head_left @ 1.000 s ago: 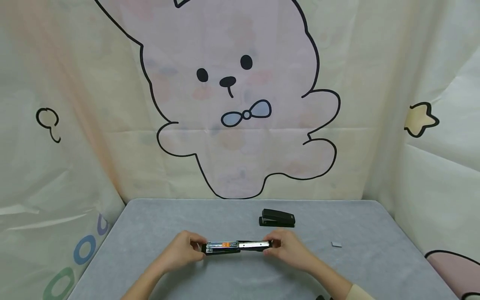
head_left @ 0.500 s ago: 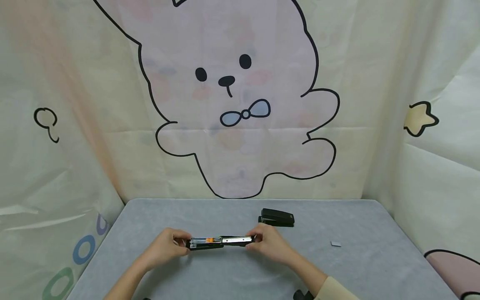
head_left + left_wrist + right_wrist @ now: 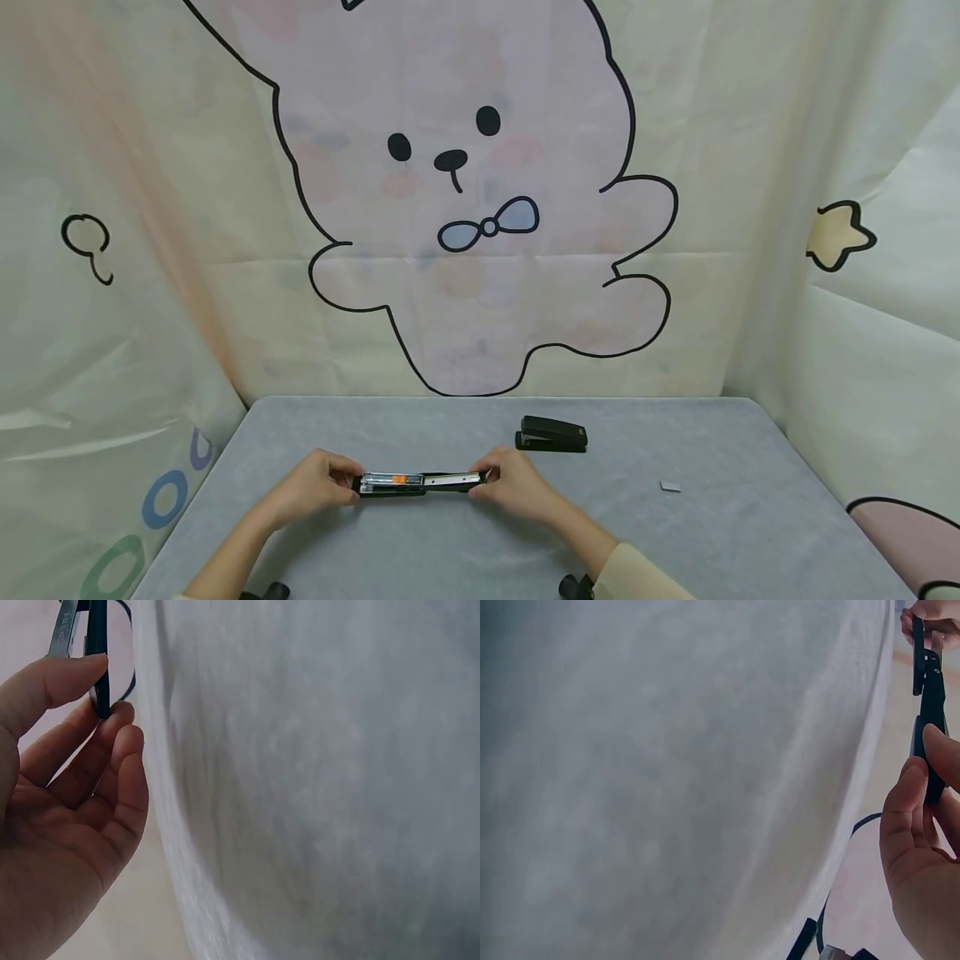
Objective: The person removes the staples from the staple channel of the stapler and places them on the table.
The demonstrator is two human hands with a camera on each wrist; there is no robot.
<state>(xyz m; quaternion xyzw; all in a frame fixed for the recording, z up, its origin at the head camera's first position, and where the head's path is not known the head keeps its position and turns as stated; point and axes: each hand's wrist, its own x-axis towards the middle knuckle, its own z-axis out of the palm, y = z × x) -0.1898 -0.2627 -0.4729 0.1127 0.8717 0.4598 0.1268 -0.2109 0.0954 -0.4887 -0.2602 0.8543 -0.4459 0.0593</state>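
Both hands hold one black stapler [image 3: 422,483], opened out flat so its metal inside faces up; an orange part shows in its left half. At the left end, my left hand [image 3: 313,485] pinches it between thumb and fingers. My right hand [image 3: 517,485] grips the opposite end the same way. In the left wrist view the thumb of the left hand [image 3: 67,772] presses on the black tip of the stapler [image 3: 100,675]. The right wrist view shows the right hand [image 3: 922,855] holding the dark stapler [image 3: 931,697], its hinge in the middle.
Behind the hands, a second black stapler [image 3: 551,434] lies on the grey cloth-covered table [image 3: 712,533]. A small strip of staples, or a similar grey piece [image 3: 670,487], lies to the right. Printed curtains [image 3: 480,275] enclose the table's back and sides.
Both hands have carried the opened stapler leftward and slightly farther from me, keeping their hold on its ends. The second stapler and the small grey piece have stayed in place.
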